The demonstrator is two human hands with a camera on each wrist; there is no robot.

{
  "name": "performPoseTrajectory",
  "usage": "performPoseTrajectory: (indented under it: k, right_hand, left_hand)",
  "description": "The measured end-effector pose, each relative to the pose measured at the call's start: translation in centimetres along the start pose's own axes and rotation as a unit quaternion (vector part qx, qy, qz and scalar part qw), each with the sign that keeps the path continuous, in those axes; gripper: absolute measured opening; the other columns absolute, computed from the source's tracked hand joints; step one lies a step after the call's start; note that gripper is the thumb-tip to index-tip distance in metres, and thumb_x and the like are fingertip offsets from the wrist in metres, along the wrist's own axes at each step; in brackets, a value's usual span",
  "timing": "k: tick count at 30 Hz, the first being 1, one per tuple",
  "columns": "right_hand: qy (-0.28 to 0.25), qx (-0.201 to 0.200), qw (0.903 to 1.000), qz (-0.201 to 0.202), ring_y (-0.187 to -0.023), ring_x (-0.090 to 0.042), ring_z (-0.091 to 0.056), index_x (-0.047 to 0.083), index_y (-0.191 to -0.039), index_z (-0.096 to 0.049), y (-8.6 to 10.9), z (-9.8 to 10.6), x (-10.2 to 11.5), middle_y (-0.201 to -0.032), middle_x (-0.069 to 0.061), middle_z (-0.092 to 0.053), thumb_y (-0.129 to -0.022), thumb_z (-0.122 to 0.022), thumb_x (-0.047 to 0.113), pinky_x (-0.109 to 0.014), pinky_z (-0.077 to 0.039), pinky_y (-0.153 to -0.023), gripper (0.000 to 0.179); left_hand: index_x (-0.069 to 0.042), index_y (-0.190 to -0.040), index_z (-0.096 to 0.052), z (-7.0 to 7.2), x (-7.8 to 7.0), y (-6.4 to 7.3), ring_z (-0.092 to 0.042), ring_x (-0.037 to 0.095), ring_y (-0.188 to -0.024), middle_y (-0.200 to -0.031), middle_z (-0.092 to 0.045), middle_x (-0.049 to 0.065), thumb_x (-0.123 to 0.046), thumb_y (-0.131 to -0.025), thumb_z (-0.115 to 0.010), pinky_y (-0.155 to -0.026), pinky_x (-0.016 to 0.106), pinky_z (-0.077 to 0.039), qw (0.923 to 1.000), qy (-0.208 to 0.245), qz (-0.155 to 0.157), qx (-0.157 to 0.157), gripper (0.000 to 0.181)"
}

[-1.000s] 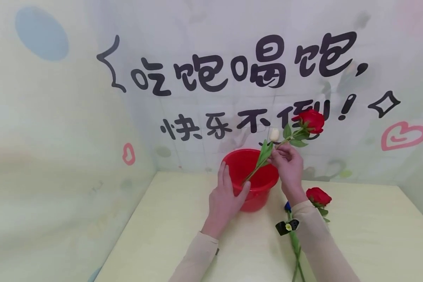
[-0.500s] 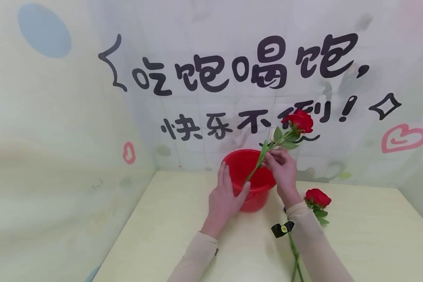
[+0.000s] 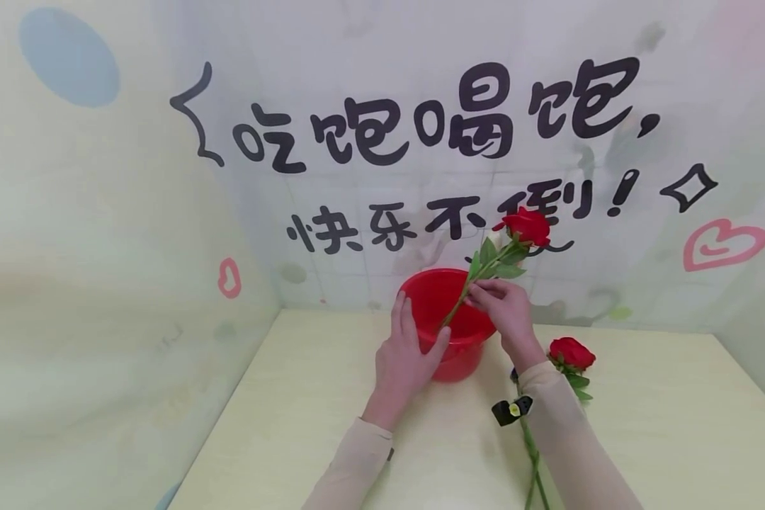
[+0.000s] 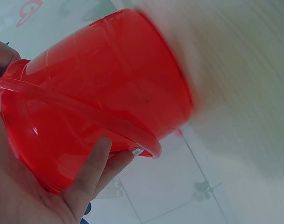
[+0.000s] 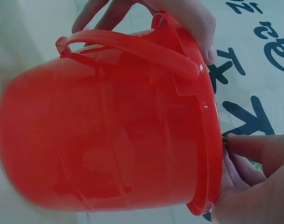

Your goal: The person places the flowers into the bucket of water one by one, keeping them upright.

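Note:
A red plastic bucket [image 3: 457, 363] stands on the table with its mouth tipped into view. My left hand [image 3: 409, 360] holds it at the rim, thumb at the front edge and fingers along the left side. In the left wrist view, its fingers [image 4: 93, 168] lie against the bucket wall beside the handle [image 4: 81, 105]. My right hand [image 3: 508, 312] pinches the green stem of a red rose [image 3: 528, 227] over the mouth. The bloom leans up and right, and the stem's lower end reaches inside the bucket. A pale tulip shows only partly behind the rose.
Another red rose [image 3: 572, 353] lies on the table [image 3: 663, 425] right of the bucket. A blue flower [image 3: 515, 375] is mostly hidden by the right forearm, with green stems [image 3: 532, 453] running toward the front. The lettered wall [image 3: 370, 283] rises close behind the bucket.
My right hand has moved left and down, carrying the rose and tulip stems lower into the bucket. The tulip bloom has slipped behind the rose. My left hand stays on the bucket.

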State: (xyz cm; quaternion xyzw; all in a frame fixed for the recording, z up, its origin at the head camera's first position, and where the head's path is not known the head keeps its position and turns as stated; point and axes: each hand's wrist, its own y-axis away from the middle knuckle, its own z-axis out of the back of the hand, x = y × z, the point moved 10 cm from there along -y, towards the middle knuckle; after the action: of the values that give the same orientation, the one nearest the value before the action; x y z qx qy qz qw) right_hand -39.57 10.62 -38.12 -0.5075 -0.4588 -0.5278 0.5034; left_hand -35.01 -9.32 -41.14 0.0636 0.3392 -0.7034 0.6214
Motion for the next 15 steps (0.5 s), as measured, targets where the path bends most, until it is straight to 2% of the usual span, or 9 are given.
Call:
performPoseTrajectory:
  k: [7, 11, 15]
  right_hand:
    - [0.010, 0.009, 0.9996, -0.026, -0.112, -0.025, -0.075, -0.003, -0.140, -0.064, -0.14, -0.03, -0.65, -0.134, -0.025, -0.067, -0.105, -0.067, 0.019, -0.037, -0.053, -0.102, 0.041]
    - [0.010, 0.008, 0.9993, -0.036, -0.119, -0.031, -0.072, -0.002, -0.140, -0.064, -0.24, 0.05, -0.77, -0.137, -0.024, -0.065, -0.105, -0.068, 0.023, -0.041, -0.052, -0.106, 0.043]
    - [0.003, 0.009, 0.9992, -0.040, -0.120, -0.030, -0.072, -0.001, -0.142, -0.063, -0.24, 0.17, -0.75, -0.139, -0.024, -0.064, -0.105, -0.068, 0.025, -0.036, -0.053, -0.102, 0.045]
  left_hand:
    - [-0.012, -0.168, -0.019, -0.15, 0.03, 0.07, -0.051, 0.005, -0.055, -0.161, -0.041, 0.008, -0.058, -0.094, -0.071, -0.069, 0.030, -0.061, 1.0000, 0.000, 0.004, 0.008, 0.102]
    - [-0.011, -0.168, -0.020, -0.12, -0.03, 0.05, -0.050, 0.004, -0.053, -0.162, -0.041, 0.008, -0.058, -0.094, -0.070, -0.066, 0.027, -0.060, 1.0000, 0.004, -0.001, 0.002, 0.101]
    - [-0.010, -0.168, -0.020, 0.00, -0.10, 0.01, -0.049, 0.004, -0.052, -0.163, -0.039, 0.008, -0.058, -0.094, -0.070, -0.064, 0.026, -0.058, 0.9999, 0.002, -0.008, -0.007, 0.101]
